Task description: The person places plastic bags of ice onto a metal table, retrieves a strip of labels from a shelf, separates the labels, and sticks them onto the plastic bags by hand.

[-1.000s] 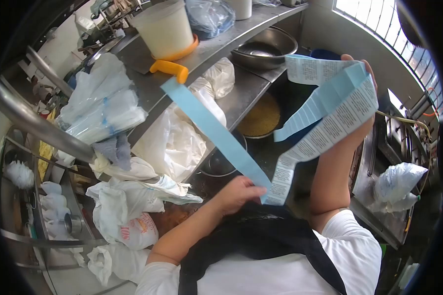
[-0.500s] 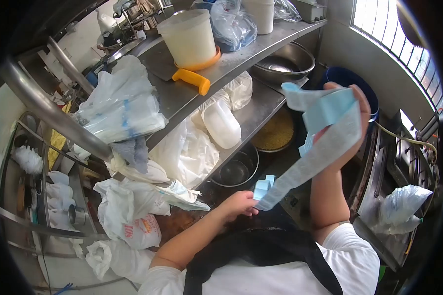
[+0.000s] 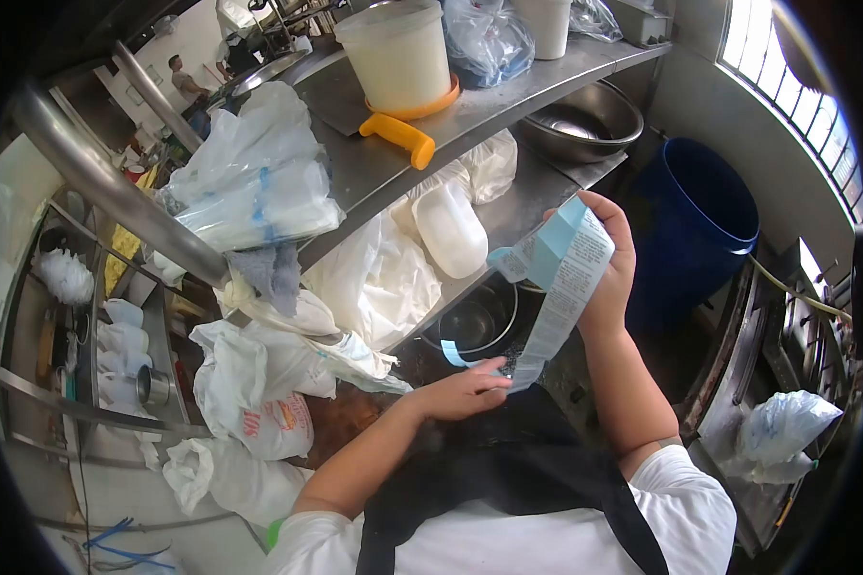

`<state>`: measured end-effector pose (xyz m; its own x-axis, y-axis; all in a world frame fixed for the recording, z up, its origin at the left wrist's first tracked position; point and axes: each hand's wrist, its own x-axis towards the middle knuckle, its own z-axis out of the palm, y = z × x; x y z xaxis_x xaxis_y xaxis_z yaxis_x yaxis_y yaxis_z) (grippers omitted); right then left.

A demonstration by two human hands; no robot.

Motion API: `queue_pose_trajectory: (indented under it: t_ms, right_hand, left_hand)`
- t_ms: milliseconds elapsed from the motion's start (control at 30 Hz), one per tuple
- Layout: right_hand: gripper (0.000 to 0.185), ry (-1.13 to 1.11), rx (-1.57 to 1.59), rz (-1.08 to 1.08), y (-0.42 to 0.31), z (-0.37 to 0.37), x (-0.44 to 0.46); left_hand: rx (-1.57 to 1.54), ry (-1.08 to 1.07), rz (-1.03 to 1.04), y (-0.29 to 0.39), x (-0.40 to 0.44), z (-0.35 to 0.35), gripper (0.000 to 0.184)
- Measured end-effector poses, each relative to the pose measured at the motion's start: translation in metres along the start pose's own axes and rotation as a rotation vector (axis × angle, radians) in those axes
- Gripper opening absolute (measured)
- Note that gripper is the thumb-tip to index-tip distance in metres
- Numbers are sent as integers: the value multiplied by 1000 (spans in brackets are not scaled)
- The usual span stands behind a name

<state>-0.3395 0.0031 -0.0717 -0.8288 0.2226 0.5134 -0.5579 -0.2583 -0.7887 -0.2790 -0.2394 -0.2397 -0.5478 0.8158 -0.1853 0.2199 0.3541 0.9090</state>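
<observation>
A long printed paper strip (image 3: 563, 297), white with rows of small text and pale blue on its other side, stretches between my hands. My right hand (image 3: 612, 259) grips its upper part, where several blue folds hang over to the left. At the lower end, my left hand (image 3: 465, 388) has the strip between its fingers. A short blue tail curls up beyond those fingers. The text is too small to read. Behind the strip, near the floor, is a metal pot (image 3: 475, 321).
A metal shelf (image 3: 508, 96) carries a plastic bucket (image 3: 393, 62), an orange-handled tool (image 3: 403, 136) and bags. Below are a metal bowl (image 3: 585, 120) and a white container (image 3: 448, 230). A blue barrel (image 3: 690, 230) stands right. A person (image 3: 184, 81) is in the far background.
My right hand has come down and left, and the strip's printed text now faces me. My left hand has moved slightly, its fingers more stretched along the strip. The view has shifted, showing more of the barrel.
</observation>
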Motion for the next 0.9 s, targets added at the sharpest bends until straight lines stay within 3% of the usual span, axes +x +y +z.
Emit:
queue_pose_trajectory:
  t_ms: [100, 133, 167, 233, 267, 367, 433, 500, 567, 633, 700, 800, 867, 900]
  right_hand:
    - [33, 44, 104, 64, 8, 8, 4]
    - [33, 57, 138, 79, 10, 10, 5]
    - [33, 55, 140, 76, 14, 12, 6]
    - [31, 62, 204, 106, 19, 13, 8]
    - [31, 62, 203, 107, 19, 15, 10]
    - [31, 80, 252, 125, 15, 20, 13]
    - [32, 124, 261, 150, 10, 23, 14]
    - [33, 156, 241, 180, 8, 21, 18]
    - [34, 165, 241, 194, 11, 16, 21]
    - [35, 190, 214, 207, 9, 13, 24]
    - [35, 195, 225, 222, 8, 9, 26]
    - [35, 222, 179, 247, 18, -6, 29]
    - [35, 266, 192, 289, 22, -11, 30]
    - [35, 269, 189, 290, 22, -12, 31]
  left_hand:
    - [-161, -47, -13, 30, 11, -5, 80]
    - [-435, -23, 90, 33, 21, 1, 85]
    - [-431, -20, 91, 33, 23, 1, 85]
    - [-578, 36, 47, 56, 27, -8, 79]
    - [-602, 113, 54, 61, 29, -8, 65]
    - [-660, 245, 90, 34, 43, -3, 53]
    - [-629, 295, -10, 21, 46, -7, 45]
    - [-909, 336, 120, 15, 47, -1, 44]
    - [-960, 240, 122, 44, 41, -7, 50]
    - [-783, 224, -2, 39, 32, -13, 48]
    - [-539, 207, -30, 45, 27, -15, 28]
    - [-596, 184, 34, 57, 20, -14, 30]
    - [-911, 128, 185, 64, 19, -12, 30]
    - [-914, 124, 184, 64, 19, -11, 30]
